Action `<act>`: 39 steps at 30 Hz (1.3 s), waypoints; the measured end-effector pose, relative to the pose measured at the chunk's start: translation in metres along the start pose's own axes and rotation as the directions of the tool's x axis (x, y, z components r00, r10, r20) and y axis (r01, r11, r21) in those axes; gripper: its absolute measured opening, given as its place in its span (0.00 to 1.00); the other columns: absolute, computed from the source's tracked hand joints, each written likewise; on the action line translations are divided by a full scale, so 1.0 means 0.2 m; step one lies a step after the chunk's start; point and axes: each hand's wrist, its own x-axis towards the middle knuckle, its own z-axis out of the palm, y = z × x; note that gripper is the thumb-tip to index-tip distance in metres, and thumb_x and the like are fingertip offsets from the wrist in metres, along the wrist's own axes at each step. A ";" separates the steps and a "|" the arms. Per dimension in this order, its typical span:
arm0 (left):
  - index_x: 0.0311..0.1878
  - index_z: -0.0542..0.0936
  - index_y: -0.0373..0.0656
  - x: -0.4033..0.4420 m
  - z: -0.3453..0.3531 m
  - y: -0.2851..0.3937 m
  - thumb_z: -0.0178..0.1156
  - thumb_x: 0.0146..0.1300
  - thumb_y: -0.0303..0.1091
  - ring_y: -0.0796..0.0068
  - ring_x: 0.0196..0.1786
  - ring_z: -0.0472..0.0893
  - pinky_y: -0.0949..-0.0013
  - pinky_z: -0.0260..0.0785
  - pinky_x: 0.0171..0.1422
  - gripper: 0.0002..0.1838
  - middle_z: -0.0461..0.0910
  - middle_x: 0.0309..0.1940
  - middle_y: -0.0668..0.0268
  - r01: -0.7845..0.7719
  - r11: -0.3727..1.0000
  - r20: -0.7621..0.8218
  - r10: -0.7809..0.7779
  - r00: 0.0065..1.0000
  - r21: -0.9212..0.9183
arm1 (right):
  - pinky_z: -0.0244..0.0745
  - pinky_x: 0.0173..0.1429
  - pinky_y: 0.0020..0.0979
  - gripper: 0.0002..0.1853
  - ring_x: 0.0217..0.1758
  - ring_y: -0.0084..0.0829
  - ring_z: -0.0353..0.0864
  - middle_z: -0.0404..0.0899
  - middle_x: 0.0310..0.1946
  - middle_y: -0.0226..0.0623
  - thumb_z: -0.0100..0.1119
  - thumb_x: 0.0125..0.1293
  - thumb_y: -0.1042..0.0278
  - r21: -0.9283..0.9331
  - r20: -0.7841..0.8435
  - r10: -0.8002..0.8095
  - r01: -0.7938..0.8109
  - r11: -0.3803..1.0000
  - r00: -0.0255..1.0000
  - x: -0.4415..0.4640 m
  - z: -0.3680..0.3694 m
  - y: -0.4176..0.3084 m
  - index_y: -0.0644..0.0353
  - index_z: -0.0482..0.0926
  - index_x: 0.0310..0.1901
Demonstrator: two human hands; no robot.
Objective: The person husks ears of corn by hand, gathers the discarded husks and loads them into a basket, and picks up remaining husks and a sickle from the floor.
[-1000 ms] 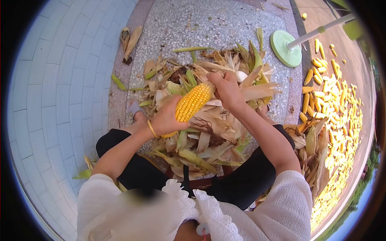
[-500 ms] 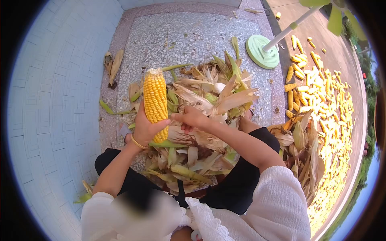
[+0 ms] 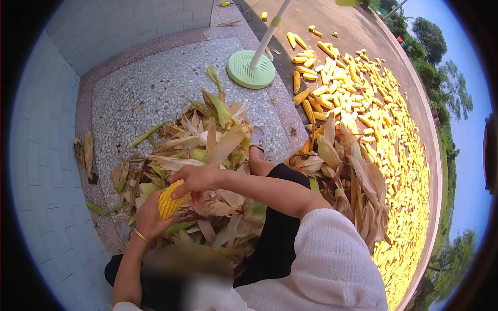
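Observation:
A husked yellow corn cob is held between my two hands, low over the husk pile. My left hand wraps round its lower side, a yellow band on the wrist. From above, my right hand grips the upper end, thumb and fingers closed on the kernels. Beneath both hands spreads a heap of dry and green corn husks on the speckled floor.
A light green stand base with a white pole stands beyond the husks. Many husked cobs cover the ground at right. A second husk pile lies beside my right leg. A pale block wall rises at left.
The view has swung right, showing more spread cobs and sky. My right hand has moved from beside the cob onto its upper end. The cob now tilts and sits lower.

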 end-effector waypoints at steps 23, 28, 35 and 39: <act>0.52 0.68 0.36 0.10 0.08 -0.37 0.63 0.43 0.25 0.50 0.55 0.68 0.60 0.61 0.61 0.28 0.65 0.50 0.53 0.090 0.996 -0.218 -0.086 0.972 0.007 | 0.70 0.40 0.37 0.20 0.40 0.33 0.75 0.77 0.36 0.40 0.65 0.51 0.65 -0.137 -0.977 -0.083 0.280 0.950 -0.199 -1.22 -1.87 0.08 0.70 0.77 0.42; 0.52 0.69 0.36 0.11 0.06 -0.36 0.61 0.43 0.26 0.51 0.55 0.69 0.60 0.63 0.60 0.28 0.66 0.50 0.53 0.097 0.995 -0.221 -0.098 0.970 -0.017 | 0.75 0.45 0.28 0.23 0.42 0.29 0.80 0.80 0.41 0.40 0.63 0.54 0.69 -0.138 -0.882 -0.145 0.047 0.989 0.448 -0.66 -1.37 0.25 0.70 0.75 0.52; 0.52 0.69 0.35 0.02 0.04 -0.40 0.64 0.44 0.27 0.49 0.55 0.69 0.60 0.64 0.60 0.28 0.65 0.50 0.51 0.128 0.991 -0.163 -0.130 0.978 -0.025 | 0.72 0.49 0.41 0.18 0.43 0.48 0.79 0.79 0.37 0.50 0.56 0.57 0.63 -0.836 -0.194 -0.080 -0.122 0.535 0.978 -0.31 -0.56 0.21 0.65 0.76 0.47; 0.51 0.69 0.35 -0.01 0.03 -0.41 0.64 0.44 0.28 0.48 0.54 0.70 0.59 0.65 0.58 0.27 0.66 0.50 0.51 0.133 0.990 -0.125 -0.136 0.983 -0.038 | 0.71 0.46 0.44 0.16 0.41 0.50 0.78 0.78 0.34 0.53 0.56 0.58 0.64 -0.896 -0.133 -0.129 -0.064 0.439 0.983 -0.27 -0.23 0.01 0.65 0.74 0.45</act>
